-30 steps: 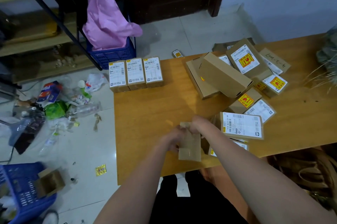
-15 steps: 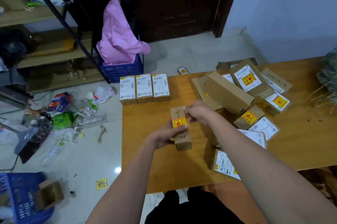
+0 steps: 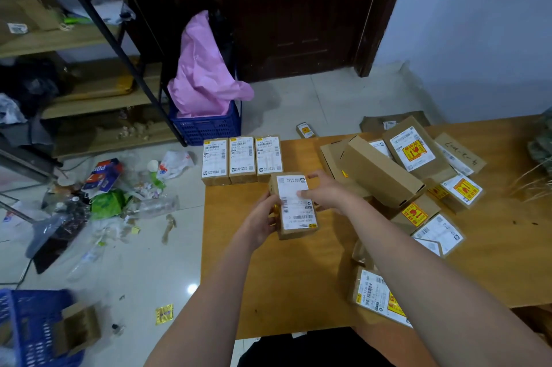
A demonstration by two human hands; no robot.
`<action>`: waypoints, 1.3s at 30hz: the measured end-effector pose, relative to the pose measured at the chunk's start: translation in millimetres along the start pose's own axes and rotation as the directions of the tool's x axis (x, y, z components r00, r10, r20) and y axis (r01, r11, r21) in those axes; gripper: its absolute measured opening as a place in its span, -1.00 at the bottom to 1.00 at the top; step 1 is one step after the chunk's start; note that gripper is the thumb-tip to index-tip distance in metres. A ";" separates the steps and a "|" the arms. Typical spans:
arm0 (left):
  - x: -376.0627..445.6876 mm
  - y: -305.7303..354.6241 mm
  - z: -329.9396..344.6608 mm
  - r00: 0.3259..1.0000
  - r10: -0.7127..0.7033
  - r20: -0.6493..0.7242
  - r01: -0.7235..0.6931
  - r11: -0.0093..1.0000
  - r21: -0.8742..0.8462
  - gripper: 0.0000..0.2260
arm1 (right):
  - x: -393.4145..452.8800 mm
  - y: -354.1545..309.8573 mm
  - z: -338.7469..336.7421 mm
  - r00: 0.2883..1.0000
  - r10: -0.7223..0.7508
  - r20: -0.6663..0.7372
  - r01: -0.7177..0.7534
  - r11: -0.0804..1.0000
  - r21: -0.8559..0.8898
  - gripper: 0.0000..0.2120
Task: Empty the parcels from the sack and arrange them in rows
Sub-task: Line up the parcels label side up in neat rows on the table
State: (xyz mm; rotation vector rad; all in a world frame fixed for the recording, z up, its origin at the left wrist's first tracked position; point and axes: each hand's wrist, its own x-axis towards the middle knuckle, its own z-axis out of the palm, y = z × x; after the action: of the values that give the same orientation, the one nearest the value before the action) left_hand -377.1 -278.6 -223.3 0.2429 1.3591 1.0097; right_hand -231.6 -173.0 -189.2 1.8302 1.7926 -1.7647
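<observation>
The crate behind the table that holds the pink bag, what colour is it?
Blue, with a lattice wall: the crate shows best in the head view.

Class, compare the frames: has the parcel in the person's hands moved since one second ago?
Yes. The held parcel has moved away from the table's near edge, up toward the row of three parcels, label now facing up.

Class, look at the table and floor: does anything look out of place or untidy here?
Yes. One small parcel lies on the floor beyond the table, apart from the neat row of three parcels. The pile of parcels at right is jumbled, unsorted.
</observation>
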 end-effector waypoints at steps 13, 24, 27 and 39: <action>41.7 40.3 -10.9 0.993 0.021 -0.117 -0.044 0.979 -0.197 -0.53 | 38.6 -9.5 -33.0 0.976 0.055 0.211 -0.128 0.928 0.349 -0.24; 78.5 41.9 0.7 0.999 -0.040 -0.035 0.027 0.949 -0.314 -0.43 | 83.0 -13.7 -2.3 0.985 0.165 0.048 -0.145 0.641 0.754 -0.50; 85.6 48.4 1.0 0.998 -0.055 0.009 0.055 0.989 -0.135 -0.52 | 93.8 -19.0 1.0 0.993 0.113 0.040 -0.099 0.591 0.800 -0.66; 132.3 98.3 -101.2 0.620 0.604 -0.501 0.020 0.626 0.780 -0.50 | 165.3 -40.1 -26.8 0.956 0.193 -0.221 -0.112 0.936 0.333 -0.77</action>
State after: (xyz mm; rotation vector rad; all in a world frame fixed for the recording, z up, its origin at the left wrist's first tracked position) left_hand -526.6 -167.0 -274.5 0.7837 2.5617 0.8117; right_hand -293.0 -32.3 -267.4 2.3405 1.4423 -1.9278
